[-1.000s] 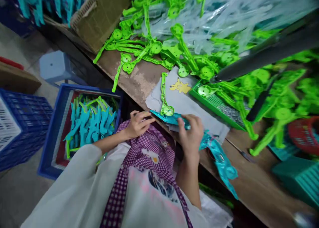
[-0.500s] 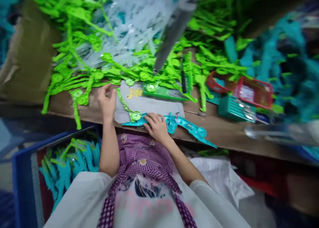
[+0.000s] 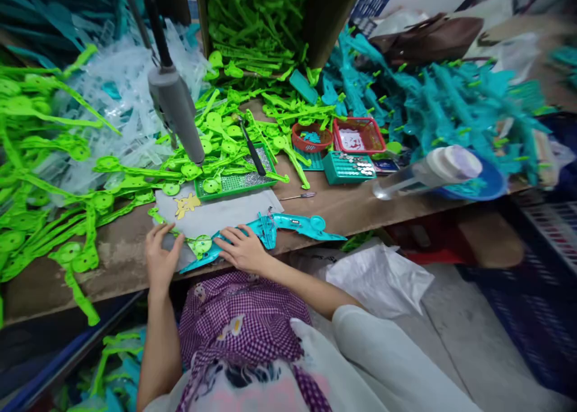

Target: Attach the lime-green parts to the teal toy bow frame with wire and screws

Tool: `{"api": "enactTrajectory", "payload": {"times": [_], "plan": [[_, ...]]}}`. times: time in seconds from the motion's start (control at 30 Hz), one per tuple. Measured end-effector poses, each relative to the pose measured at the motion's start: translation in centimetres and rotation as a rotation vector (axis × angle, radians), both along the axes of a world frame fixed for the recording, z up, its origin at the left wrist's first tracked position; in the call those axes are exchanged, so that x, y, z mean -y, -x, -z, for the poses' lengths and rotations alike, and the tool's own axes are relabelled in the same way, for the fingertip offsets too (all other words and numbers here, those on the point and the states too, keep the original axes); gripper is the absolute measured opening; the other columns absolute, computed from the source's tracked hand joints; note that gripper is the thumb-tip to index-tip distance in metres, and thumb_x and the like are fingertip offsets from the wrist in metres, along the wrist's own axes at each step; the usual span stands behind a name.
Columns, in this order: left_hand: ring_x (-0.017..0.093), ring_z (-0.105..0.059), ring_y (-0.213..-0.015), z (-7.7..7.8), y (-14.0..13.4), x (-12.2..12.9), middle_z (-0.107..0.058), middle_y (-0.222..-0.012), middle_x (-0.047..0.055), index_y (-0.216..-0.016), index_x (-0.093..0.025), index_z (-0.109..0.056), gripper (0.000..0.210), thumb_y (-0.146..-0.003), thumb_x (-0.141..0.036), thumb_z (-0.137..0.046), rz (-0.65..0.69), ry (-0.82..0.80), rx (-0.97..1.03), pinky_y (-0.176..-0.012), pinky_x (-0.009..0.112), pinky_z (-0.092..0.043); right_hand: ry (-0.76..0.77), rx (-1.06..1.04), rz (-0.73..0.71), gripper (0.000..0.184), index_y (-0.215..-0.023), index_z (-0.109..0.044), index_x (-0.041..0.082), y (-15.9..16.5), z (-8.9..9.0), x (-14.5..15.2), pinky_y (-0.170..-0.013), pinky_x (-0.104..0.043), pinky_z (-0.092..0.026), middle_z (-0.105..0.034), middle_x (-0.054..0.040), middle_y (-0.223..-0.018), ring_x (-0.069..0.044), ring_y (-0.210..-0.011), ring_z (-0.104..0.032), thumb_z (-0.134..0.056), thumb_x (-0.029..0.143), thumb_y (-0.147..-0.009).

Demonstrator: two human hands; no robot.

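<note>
A long, bow-shaped teal plastic part (image 3: 293,222) lies along the table's front edge, on and beside a grey cloth (image 3: 225,211). My right hand (image 3: 243,250) rests flat on its left half, fingers spread. A lime-green plastic arm with a round disc end (image 3: 201,244) lies over the left end of the teal part. My left hand (image 3: 163,253) is at the upper end of that green arm, thumb and fingers apart; whether the fingertips touch it is hard to tell.
A grey electric screwdriver (image 3: 175,112) hangs over heaped green arms (image 3: 101,202) and clear plastic pieces (image 3: 121,106). Nearby are a green screw tray (image 3: 238,182), a black-handled hammer (image 3: 253,151), a small screwdriver (image 3: 303,196), red baskets (image 3: 359,134), a teal box (image 3: 349,169) and a bottle (image 3: 428,170).
The view has swung to the right. My left hand has come down from above the cloth to the green arm; my right hand stays on the teal part.
</note>
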State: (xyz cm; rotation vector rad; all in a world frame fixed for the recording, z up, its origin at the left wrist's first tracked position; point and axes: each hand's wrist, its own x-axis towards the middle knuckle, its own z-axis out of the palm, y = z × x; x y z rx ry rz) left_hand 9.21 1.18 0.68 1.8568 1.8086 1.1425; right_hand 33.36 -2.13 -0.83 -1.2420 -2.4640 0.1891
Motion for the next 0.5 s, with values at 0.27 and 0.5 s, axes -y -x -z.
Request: {"api": "enactTrajectory", "payload": {"times": [0.27, 0.5], "plan": [[0.024, -0.059, -0.114, 0.3, 0.3, -0.6, -0.060, -0.118, 0.011, -0.109, -0.019, -0.067, 0.033, -0.081, -0.038, -0.065, -0.133, 0.010, 0.049, -0.096, 0.039, -0.050, 0.051, -0.063, -0.016, 0.041, -0.136, -0.054, 0.024, -0.5, -0.4, 0.5, -0.107, -0.043, -0.035, -0.062, -0.0105, -0.135, -0.022, -0.128, -0.054, -0.043, 0.039, -0.099], [0.023, -0.061, -0.109, 0.4, 2.0, -0.3, -0.066, -0.110, 0.011, -0.105, -0.017, -0.067, 0.028, -0.083, -0.034, -0.061, -0.145, 0.003, -0.030, -0.101, 0.041, -0.046, 0.118, -0.449, 0.078, 0.036, -0.130, -0.059, 0.022, 0.4, -4.5, -0.3, -0.107, -0.046, -0.039, -0.065, -0.0122, -0.126, -0.023, -0.122, -0.058, -0.047, 0.032, -0.097]]}}
